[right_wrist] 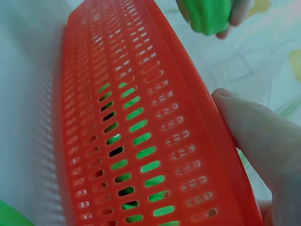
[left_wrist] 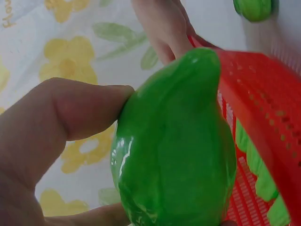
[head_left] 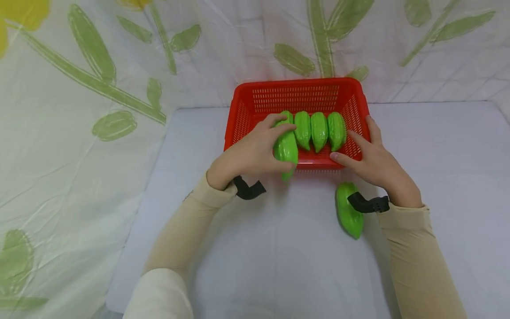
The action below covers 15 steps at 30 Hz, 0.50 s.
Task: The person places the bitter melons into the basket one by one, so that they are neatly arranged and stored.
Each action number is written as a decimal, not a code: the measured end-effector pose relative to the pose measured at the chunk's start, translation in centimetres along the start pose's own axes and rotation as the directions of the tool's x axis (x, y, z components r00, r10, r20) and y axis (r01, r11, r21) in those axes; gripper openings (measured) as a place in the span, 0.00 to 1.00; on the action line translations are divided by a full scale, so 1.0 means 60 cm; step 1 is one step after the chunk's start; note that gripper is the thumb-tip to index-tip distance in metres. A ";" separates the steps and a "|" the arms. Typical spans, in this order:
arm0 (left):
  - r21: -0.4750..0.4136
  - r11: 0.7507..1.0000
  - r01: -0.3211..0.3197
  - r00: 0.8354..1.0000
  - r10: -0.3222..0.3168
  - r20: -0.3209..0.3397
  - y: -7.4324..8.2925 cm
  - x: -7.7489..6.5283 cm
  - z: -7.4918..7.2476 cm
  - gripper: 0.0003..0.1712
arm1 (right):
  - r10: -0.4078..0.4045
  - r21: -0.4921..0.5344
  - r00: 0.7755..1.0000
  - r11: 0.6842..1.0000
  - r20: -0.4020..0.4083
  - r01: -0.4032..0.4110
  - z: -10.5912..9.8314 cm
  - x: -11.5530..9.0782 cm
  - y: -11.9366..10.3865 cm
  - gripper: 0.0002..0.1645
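My left hand (head_left: 259,148) grips a glossy green bitter melon (head_left: 286,150), thumb on one side and fingers on the other, above the front left of a red plastic basket (head_left: 318,165). Close up in the left wrist view, the held melon (left_wrist: 174,141) has its pointed tip upward. Several similar bitter melons (head_left: 319,130) lie side by side in the basket, one partly hidden by my left fingers. My right hand (head_left: 374,161) holds the basket's front right corner, with the thumb (right_wrist: 249,122) against the rim in the right wrist view.
Another green bitter melon (head_left: 349,212) lies on the white table (head_left: 275,248) in front of the basket, partly covered by the black right wrist strap (head_left: 368,204). Behind the basket hangs a white sheet (head_left: 239,48) with green and yellow flower prints.
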<state>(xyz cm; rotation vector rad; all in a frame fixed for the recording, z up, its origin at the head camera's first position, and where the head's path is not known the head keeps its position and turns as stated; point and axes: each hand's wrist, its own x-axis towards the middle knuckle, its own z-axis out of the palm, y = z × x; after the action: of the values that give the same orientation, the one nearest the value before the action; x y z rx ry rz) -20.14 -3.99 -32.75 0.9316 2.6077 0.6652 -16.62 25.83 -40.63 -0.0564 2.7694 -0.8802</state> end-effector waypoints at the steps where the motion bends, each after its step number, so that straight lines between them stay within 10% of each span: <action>1: 0.006 1.000 0.011 1.000 -0.011 0.000 -0.005 0.006 -0.005 0.47 | 0.000 0.000 1.000 1.000 0.001 0.000 0.000 0.000 0.000 0.61; 15: 0.111 0.993 0.034 0.999 -0.038 0.038 -0.056 0.073 -0.050 0.47 | 0.002 -0.002 1.000 1.000 0.023 -0.002 -0.004 -0.002 0.000 0.61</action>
<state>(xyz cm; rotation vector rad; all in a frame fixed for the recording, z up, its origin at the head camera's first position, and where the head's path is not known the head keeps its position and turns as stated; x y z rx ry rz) -26.41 -4.37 -32.39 0.9171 2.6422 0.4924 -16.57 25.97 -40.38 -0.0637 2.7487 -0.8703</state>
